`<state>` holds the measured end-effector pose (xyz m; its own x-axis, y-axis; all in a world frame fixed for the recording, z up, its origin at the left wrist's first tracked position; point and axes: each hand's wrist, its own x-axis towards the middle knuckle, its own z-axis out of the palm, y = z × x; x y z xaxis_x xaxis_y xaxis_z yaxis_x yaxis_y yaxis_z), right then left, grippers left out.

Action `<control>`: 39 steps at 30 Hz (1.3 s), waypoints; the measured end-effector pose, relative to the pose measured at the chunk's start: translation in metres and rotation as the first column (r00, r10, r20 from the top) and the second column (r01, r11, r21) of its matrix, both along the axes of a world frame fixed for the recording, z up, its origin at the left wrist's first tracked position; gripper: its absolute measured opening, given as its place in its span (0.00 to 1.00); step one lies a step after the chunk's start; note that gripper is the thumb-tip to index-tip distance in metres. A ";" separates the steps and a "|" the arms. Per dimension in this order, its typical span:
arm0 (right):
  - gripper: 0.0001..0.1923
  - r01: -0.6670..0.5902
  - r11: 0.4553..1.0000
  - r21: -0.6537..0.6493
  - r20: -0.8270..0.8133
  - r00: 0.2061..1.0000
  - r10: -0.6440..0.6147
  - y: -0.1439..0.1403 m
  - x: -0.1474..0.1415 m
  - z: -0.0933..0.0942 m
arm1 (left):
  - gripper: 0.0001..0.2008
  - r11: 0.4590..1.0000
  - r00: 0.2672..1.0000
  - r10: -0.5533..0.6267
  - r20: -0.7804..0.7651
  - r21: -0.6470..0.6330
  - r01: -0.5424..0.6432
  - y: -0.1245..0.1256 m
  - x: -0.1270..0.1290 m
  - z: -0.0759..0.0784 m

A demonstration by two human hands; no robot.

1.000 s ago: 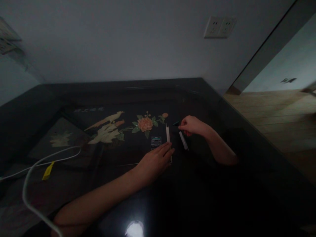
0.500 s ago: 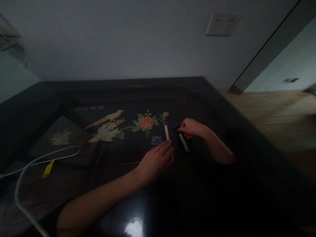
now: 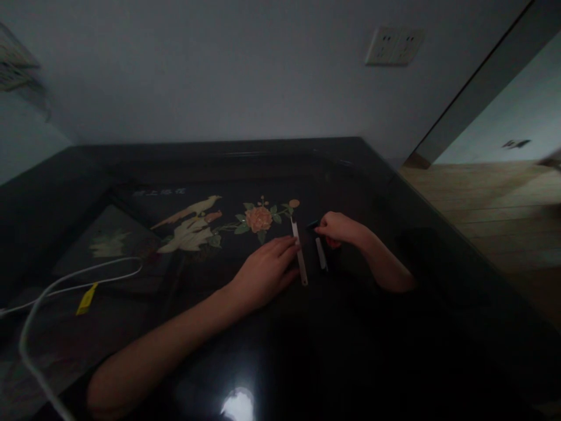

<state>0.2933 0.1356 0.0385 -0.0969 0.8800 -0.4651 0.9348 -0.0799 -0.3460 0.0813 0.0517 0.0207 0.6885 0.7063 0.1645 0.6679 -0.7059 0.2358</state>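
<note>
My left hand (image 3: 263, 272) lies palm down on the dark glossy table (image 3: 359, 327), fingers stretched out, fingertips touching a long white strip (image 3: 300, 257). It covers the spot where a small teal box lay before. My right hand (image 3: 339, 228) is further back and to the right, its fingers pinched on a small dark piece (image 3: 312, 224). A second, shorter white strip (image 3: 321, 255) lies just in front of that hand, almost parallel to the first. The room is dim and the dark piece shows no detail.
Under the tabletop glass is an inlaid picture of a bird (image 3: 190, 225) and a flower (image 3: 258, 218). A white cable (image 3: 65, 280) with a yellow tag (image 3: 85, 299) loops at the left. A wall socket (image 3: 394, 45) sits above; the table's right edge borders wooden floor (image 3: 495, 199).
My left hand slid left and back over the small teal box, uncovering the near end of the long strip. The short strip next to my right hand turned closer to parallel with it.
</note>
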 end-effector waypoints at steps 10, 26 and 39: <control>0.16 -0.028 0.995 0.093 0.063 0.998 0.022 -0.011 0.008 0.020 | 0.30 0.989 0.989 0.125 -0.079 -0.066 -0.130 0.027 -0.029 -0.010; 0.04 -0.125 0.857 0.500 -0.271 0.917 0.292 -0.128 -0.038 0.004 | 0.20 0.977 0.978 0.186 0.093 -0.124 -0.174 -0.050 -0.047 -0.020; 0.09 -0.240 0.725 0.645 -0.089 0.919 0.384 -0.145 -0.061 -0.025 | 0.24 0.965 0.941 0.203 0.272 -0.219 -0.145 -0.073 -0.056 -0.034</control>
<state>0.2319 -0.0097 0.0133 -0.4456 0.8668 0.2237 0.7703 0.4986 -0.3975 0.0255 -0.0214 -0.0132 0.4948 0.8487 0.1868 0.6583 -0.5064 0.5569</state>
